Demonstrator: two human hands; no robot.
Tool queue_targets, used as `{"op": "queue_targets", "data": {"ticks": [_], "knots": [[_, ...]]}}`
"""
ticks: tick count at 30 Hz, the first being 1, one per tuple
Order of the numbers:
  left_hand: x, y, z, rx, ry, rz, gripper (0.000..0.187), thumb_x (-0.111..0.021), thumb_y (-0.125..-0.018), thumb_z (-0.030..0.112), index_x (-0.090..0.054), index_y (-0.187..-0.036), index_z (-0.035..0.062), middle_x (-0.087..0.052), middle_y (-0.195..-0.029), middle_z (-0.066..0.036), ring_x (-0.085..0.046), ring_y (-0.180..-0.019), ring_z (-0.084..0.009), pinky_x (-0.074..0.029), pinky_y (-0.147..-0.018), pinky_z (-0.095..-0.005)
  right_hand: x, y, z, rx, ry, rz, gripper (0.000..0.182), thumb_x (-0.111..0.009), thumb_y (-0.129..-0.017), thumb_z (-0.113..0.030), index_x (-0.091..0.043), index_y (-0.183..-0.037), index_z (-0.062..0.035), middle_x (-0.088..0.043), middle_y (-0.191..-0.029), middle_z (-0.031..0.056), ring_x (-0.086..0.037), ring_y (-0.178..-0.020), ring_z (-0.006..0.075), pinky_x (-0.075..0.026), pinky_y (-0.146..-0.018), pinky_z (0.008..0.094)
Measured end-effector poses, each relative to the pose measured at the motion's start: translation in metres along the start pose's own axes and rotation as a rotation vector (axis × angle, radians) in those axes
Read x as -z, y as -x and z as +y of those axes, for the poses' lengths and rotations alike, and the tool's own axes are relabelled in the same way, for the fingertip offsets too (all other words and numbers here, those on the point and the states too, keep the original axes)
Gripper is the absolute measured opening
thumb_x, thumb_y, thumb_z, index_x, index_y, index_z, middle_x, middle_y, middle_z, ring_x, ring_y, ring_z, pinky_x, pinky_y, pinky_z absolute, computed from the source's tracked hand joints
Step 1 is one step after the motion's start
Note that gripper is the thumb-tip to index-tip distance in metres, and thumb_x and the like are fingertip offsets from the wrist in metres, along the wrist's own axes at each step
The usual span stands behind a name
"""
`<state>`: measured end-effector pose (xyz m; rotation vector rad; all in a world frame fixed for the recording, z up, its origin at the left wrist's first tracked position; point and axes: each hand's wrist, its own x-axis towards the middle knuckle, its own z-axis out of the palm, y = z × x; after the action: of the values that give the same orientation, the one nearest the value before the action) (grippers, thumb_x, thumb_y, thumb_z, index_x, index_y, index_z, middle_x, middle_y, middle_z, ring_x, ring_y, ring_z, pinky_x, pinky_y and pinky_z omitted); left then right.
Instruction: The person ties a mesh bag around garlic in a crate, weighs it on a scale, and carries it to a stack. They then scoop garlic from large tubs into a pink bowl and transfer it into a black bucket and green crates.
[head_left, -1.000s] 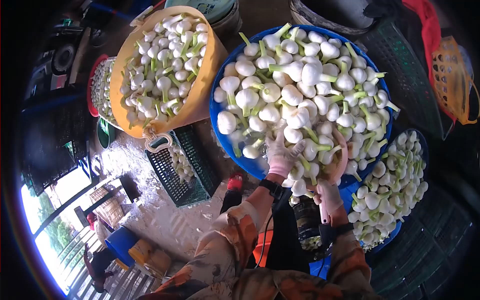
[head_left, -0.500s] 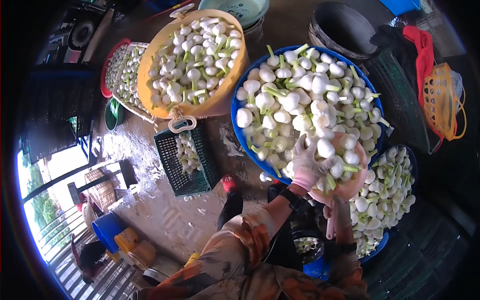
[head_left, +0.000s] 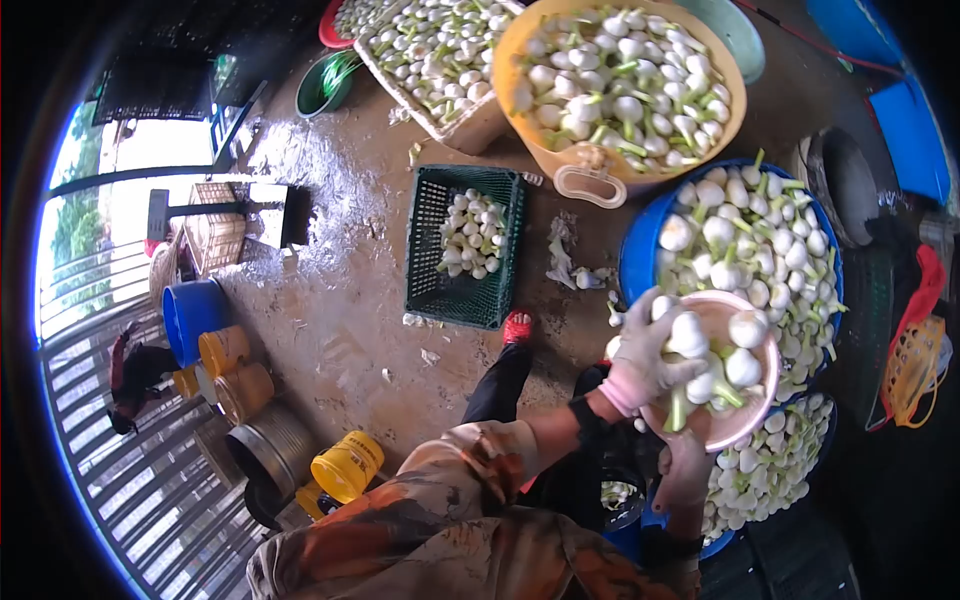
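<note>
My right hand [head_left: 686, 470] is closed around the handle of a pink plastic dipper [head_left: 742, 425], held level in front of me. Several white garlic bulbs [head_left: 742, 367] with green stem stubs lie in it. My left hand [head_left: 640, 360], in a pale glove, reaches over the dipper's left rim, with its fingers curled around a garlic bulb [head_left: 687, 336]. Just beyond the dipper stands a blue tub [head_left: 640, 255] heaped with garlic. A second heap of garlic [head_left: 765, 470] lies in a blue-rimmed container at my right, partly hidden by the dipper.
A dark green crate [head_left: 415, 290] with some garlic stands on the wet floor, near my red-clad foot [head_left: 517, 326]. Behind it are a full yellow tub [head_left: 530, 140] and a white box [head_left: 465, 132] of garlic. Yellow buckets [head_left: 347, 467] and a blue barrel [head_left: 194, 320] stand at left.
My view has swung left, so the crate and tubs appear further right. The dipper with garlic has come away from the tub's heap toward its near edge, my left hand moving with it.
</note>
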<state>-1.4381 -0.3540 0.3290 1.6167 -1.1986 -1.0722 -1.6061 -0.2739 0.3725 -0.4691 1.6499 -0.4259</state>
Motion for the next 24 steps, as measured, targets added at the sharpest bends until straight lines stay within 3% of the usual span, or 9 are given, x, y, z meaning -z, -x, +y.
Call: {"op": "queue_targets", "data": {"ticks": [5,7,8,9,13,16,18,19,24], "knots": [[0.139,0.009,-0.103,0.165,0.011,0.324,0.062,-0.075,-0.065,0.037,-0.056,-0.115,0.0066,-0.039,-0.128,-0.021,-0.034,-0.122,-0.0357,-0.03,-0.104,-0.0417,-0.136,-0.049,0.009,-0.078,0.107,-0.246,0.035,-0.058,-0.084,-0.011,-0.046,-0.115,-0.0006,-0.054,-0.069,0.0044,-0.045,-0.039,0.0081,-0.033,-0.032,0.02],[0.182,0.017,-0.18,0.293,0.135,0.456,0.056,-0.073,-0.071,0.035,-0.056,-0.114,0.0053,-0.04,-0.128,-0.019,-0.039,-0.119,-0.0334,-0.035,-0.1,-0.0403,-0.211,-0.071,0.013,0.167,0.276,-0.194,0.03,-0.052,-0.084,-0.027,-0.052,-0.094,0.0015,-0.053,-0.053,0.0101,-0.053,-0.039,0.0219,-0.044,-0.038,0.0319],[0.203,0.02,-0.211,0.443,0.32,0.422,0.056,-0.072,-0.072,0.036,-0.055,-0.115,0.0046,-0.044,-0.124,-0.019,-0.044,-0.114,-0.0326,-0.038,-0.098,-0.0391,-0.235,-0.104,0.031,0.498,0.67,-0.061,0.044,-0.053,-0.083,-0.027,-0.039,-0.112,0.0033,-0.059,-0.064,0.015,-0.056,-0.046,0.0287,-0.047,-0.042,0.0367],[0.222,0.026,-0.237,0.59,0.505,0.388,0.056,-0.071,-0.074,0.036,-0.054,-0.116,0.0038,-0.048,-0.121,-0.018,-0.048,-0.109,-0.0318,-0.04,-0.096,-0.0379,-0.259,-0.127,0.035,0.6,0.876,0.024,0.058,-0.054,-0.082,-0.028,-0.028,-0.123,0.0047,-0.061,-0.071,0.019,-0.059,-0.053,0.0341,-0.049,-0.049,0.0404],[0.268,0.054,-0.28,0.744,-0.26,0.025,0.067,-0.069,-0.077,0.037,-0.046,-0.126,-0.0024,-0.053,-0.121,-0.025,-0.051,-0.116,-0.0318,-0.04,-0.096,-0.0347,-0.329,-0.177,0.02,0.585,1.163,0.195,0.085,-0.053,-0.081,-0.031,-0.002,-0.137,0.0099,-0.063,-0.079,0.0257,-0.063,-0.073,0.0407,-0.052,-0.065,0.0459],[0.283,0.084,-0.286,0.725,-0.092,0.082,0.062,-0.068,-0.078,0.036,-0.049,-0.123,-0.0029,-0.057,-0.116,-0.023,-0.055,-0.111,-0.0306,-0.042,-0.095,-0.0338,-0.33,-0.191,0.014,0.675,1.138,0.226,0.063,-0.055,-0.081,-0.034,-0.037,-0.12,0.0119,-0.062,-0.074,0.0258,-0.063,-0.072,0.0408,-0.051,-0.065,0.0477],[0.287,0.1,-0.276,0.847,0.021,0.152,0.053,-0.066,-0.079,0.033,-0.054,-0.118,-0.0016,-0.061,-0.111,-0.02,-0.058,-0.106,-0.0284,-0.044,-0.091,-0.0329,-0.321,-0.176,-0.004,0.519,1.14,0.211,0.04,-0.058,-0.08,-0.032,-0.06,-0.082,0.0078,-0.061,-0.079,0.0295,-0.061,-0.076,0.0417,-0.049,-0.067,0.0485],[0.288,0.107,-0.273,0.847,0.024,0.154,0.053,-0.066,-0.079,0.033,-0.054,-0.118,-0.0016,-0.061,-0.111,-0.02,-0.058,-0.106,-0.0284,-0.044,-0.091,-0.0329,-0.308,-0.179,0.006,0.658,0.989,0.217,0.034,-0.059,-0.081,-0.028,-0.06,-0.084,0.0064,-0.061,-0.083,0.03,-0.06,-0.081,0.0436,-0.048,-0.069,0.0463],[0.258,0.107,-0.249,0.754,-0.035,0.025,0.04,-0.065,-0.081,0.028,-0.06,-0.11,0.0009,-0.065,-0.102,-0.017,-0.062,-0.099,-0.0247,-0.047,-0.084,-0.0304,-0.172,-0.117,0.033,0.429,0.611,0.029,0.06,-0.06,-0.08,-0.013,-0.031,-0.131,0.0016,-0.058,-0.097,0.0257,-0.061,-0.078,0.0398,-0.049,-0.07,0.0407]]}}
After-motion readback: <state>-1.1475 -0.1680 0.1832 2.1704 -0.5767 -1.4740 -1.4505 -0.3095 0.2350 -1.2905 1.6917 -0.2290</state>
